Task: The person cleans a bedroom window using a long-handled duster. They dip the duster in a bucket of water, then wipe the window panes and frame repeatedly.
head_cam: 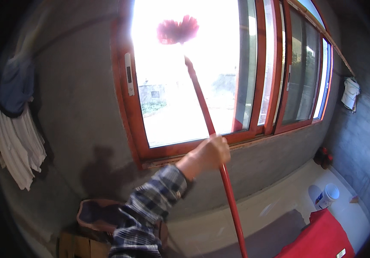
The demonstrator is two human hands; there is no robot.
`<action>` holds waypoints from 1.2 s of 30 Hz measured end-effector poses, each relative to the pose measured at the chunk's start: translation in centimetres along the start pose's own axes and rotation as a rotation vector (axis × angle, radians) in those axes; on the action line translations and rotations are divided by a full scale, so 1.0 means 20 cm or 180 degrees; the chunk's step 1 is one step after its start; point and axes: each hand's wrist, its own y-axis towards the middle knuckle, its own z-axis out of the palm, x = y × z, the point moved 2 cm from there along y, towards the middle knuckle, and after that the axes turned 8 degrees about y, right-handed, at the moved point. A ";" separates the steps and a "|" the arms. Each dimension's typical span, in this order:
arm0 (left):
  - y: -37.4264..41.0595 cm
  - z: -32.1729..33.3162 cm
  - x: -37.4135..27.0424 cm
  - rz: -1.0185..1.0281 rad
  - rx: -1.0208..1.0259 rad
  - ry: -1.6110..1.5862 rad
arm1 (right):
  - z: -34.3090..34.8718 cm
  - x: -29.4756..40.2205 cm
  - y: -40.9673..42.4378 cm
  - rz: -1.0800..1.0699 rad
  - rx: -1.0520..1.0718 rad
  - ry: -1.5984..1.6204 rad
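My left hand [208, 154], in a plaid sleeve, is closed around the red pole [201, 96] of a long-handled brush. The pole slants from the bottom of the view up to a head of red bristles [178, 30], raised in front of the bright window [178, 113]. Glare washes out the joint between pole and head, and the bristles look blurred. Whether the bristles touch the glass cannot be told. My right hand is out of view; the lower end of the pole runs past the bottom edge.
Clothes [17, 129] hang at left. Below are a brown basin-like object [99, 227] and a cardboard box [78, 246]. At right are a white bucket [326, 196], a red cloth-like surface [320, 237], a bamboo pole [326, 34] and a hanging white cloth [351, 92].
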 end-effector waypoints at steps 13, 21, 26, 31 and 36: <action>-0.13 0.33 -1.45 0.0422 0.0831 -0.2163 | -0.43 -1.26 -0.80 0.0934 -0.0289 -0.1159; 0.57 0.37 0.00 -0.0132 0.0559 0.0548 | -0.13 -0.03 0.25 -0.0371 -0.0064 0.0512; 0.79 0.15 0.60 -0.0538 -0.0648 -0.0024 | -0.15 0.60 0.48 -0.0585 0.0273 0.1280; 0.36 0.41 -0.04 -0.0331 -0.0927 0.0908 | -0.11 -0.40 0.53 -0.0985 -0.0036 -0.0279; -0.03 0.32 -0.90 -0.0673 -0.0443 -0.1106 | -0.40 -1.05 -0.17 0.0498 0.0203 -0.0787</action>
